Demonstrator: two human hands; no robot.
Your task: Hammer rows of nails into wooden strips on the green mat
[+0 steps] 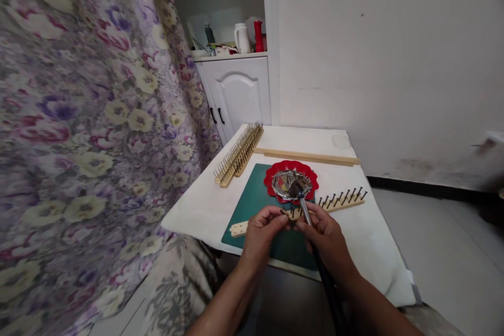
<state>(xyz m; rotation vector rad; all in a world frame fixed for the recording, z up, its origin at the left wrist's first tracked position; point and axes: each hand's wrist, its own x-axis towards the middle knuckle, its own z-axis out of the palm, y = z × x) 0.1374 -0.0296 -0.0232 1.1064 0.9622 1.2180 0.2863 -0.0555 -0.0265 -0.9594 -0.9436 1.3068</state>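
Note:
My right hand (326, 230) is closed around the shaft of a hammer (302, 200), whose dark head lies over the red dish and whose black handle points back toward me. My left hand (260, 228) pinches a dark nail (284, 213) at the wooden strip (334, 207). This pale strip runs beneath both hands, with a row of dark nails standing tilted along its right part. Its left end (238, 229) shows small holes. Behind the hands, a scalloped red dish (270, 189) holds a heap of silvery nails (280, 182). Part of the strip is hidden by my fingers.
A green mat (248, 197) lies under the work on a white-covered table (197, 212). Nail-studded strips (241, 155) rest at the back left, and bare wooden strips (307, 156) lie across the back. A floral curtain (98, 142) hangs at the left; a white cabinet (240, 89) stands behind.

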